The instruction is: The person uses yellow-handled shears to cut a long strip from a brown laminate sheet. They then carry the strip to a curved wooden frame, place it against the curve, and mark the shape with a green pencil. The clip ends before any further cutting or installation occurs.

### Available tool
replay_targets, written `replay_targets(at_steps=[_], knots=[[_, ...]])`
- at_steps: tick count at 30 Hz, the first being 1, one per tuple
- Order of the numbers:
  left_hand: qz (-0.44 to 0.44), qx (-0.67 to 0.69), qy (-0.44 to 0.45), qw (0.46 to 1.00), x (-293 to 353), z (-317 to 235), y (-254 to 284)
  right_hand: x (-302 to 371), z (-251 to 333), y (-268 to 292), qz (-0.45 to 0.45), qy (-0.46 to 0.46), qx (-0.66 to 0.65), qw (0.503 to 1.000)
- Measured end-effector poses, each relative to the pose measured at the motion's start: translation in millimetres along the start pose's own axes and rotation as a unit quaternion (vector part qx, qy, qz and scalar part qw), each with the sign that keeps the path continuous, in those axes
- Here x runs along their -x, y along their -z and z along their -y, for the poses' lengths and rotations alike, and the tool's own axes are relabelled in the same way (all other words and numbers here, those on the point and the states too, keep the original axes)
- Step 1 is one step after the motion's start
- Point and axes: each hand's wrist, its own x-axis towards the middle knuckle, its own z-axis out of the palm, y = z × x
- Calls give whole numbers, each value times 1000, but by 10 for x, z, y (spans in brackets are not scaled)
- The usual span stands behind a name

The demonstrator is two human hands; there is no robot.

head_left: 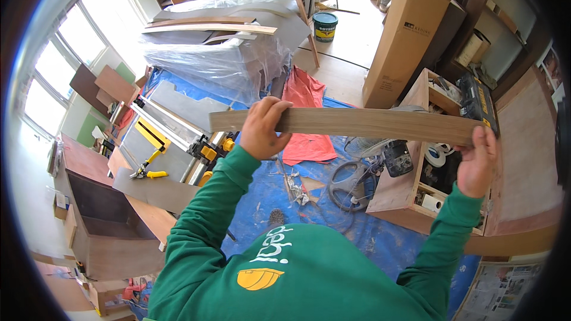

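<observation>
A long, narrow wooden strip (369, 123) with brown grain is held up level in front of me, crossing from the middle to the right. Near its left end my left hand (262, 128) is closed round it, thumb below and fingers over the top. My right hand (477, 160) pinches the strip's far right end between thumb and fingers. Below the strip lie a red cloth (306, 150) and a black wheel-like part (351, 185) of a machine on the blue floor sheet (256, 217).
At left, a saw table (178, 125) with yellow parts stands beside yellow-handled pliers (156, 174) on a board. A plastic-wrapped sofa (208, 62) bears wood strips. To the right are a tall cardboard box (404, 41), an open wooden cabinet (395, 202) with tools, and a bucket (325, 27) farther back.
</observation>
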Motion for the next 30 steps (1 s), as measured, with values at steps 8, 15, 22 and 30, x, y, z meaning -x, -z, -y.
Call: replay_targets(at_steps=[8,15,22,30], knots=[[-61,-71,23,995,-38,316,107,-439,27,642,-77,36,12,996],[-109,-108,51,987,-197,679,70,-777,-298,290,-73,18,10,997],[-67,-91,79,990,-294,1471,35,-1459,-773,-423,-67,-15,4,998],[-47,-10,106,993,-815,2449,21,-2580,-1255,-1057,-82,-64,-12,995]])
